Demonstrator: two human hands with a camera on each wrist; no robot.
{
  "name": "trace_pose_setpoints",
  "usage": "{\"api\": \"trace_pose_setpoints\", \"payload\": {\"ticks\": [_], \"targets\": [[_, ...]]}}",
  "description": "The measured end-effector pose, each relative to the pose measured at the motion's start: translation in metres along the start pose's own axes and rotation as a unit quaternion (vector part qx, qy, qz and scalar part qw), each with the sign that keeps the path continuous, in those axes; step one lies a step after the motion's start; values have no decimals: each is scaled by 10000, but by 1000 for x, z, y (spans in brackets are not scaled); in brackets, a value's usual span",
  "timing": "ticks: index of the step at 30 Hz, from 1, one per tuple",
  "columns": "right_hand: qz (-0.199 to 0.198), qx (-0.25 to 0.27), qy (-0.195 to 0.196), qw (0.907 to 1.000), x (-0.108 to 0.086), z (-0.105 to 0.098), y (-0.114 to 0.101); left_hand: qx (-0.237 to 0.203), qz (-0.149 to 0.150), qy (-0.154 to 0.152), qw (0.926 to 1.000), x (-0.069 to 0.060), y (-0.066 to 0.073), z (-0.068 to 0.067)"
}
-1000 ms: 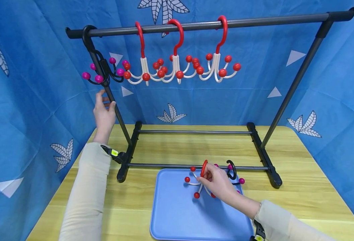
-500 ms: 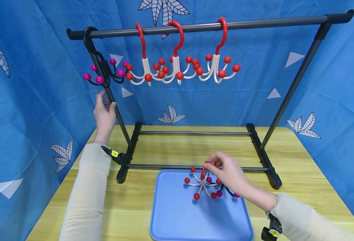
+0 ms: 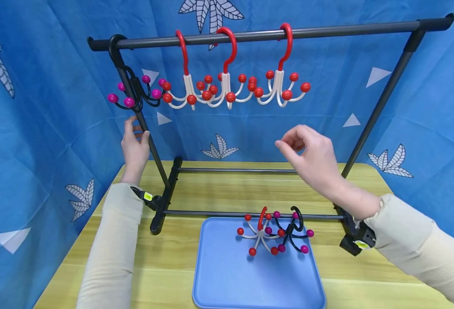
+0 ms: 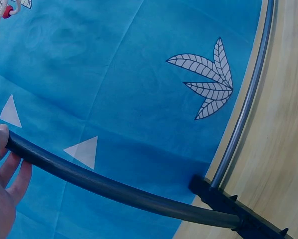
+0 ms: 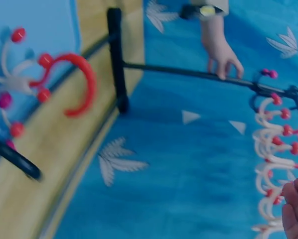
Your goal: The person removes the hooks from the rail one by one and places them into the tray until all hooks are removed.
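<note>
My left hand [image 3: 135,148] holds the left post [image 4: 114,191] of a black garment rack; in the left wrist view its fingers lie round the tube. My right hand [image 3: 315,161] is raised in front of the right part of the rack, fingers loosely bent and thumb apart, with nothing in it. Below it, on a blue tray [image 3: 227,279], stand a white multi-arm hook hanger [image 3: 260,234] with a red hook and red balls, and a black one [image 3: 290,231] with magenta balls. Their arms overlap. The right wrist view is blurred.
From the rack's top bar [image 3: 339,30] hang several red-and-white hook hangers [image 3: 225,86] and, at the far left, a black one [image 3: 135,90] with magenta balls. A lower crossbar [image 3: 219,213] runs just behind the tray. Blue patterned cloth [image 3: 265,137] encloses the wooden table [image 3: 165,274].
My right hand has left the red hook of the hanger on the tray and risen up and to the right. Both tray hangers stay where they were. My left hand keeps its place.
</note>
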State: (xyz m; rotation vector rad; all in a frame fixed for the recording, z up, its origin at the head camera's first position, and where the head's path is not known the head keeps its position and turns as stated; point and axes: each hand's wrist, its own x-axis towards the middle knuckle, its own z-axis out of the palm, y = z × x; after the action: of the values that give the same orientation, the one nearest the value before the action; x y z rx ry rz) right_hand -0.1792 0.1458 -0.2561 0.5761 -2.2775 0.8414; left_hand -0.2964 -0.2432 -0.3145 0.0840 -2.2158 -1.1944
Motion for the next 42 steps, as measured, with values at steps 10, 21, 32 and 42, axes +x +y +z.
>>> {"api": "trace_pose_setpoints", "payload": {"ticks": [10, 21, 32, 42], "targets": [[80, -170, 670, 9976, 54, -25, -5, 26, 76, 44, 10000, 1, 1, 0], [967, -144, 706, 9927, 100, -33, -6, 29, 56, 8, 10000, -1, 1, 1], [1581, 79, 920, 9831, 126, -29, -6, 23, -22, -21, 10000, -1, 0, 2], [1768, 493, 1117, 9766, 133, -26, -5, 13, 29, 9, 10000, 0, -1, 1]]}}
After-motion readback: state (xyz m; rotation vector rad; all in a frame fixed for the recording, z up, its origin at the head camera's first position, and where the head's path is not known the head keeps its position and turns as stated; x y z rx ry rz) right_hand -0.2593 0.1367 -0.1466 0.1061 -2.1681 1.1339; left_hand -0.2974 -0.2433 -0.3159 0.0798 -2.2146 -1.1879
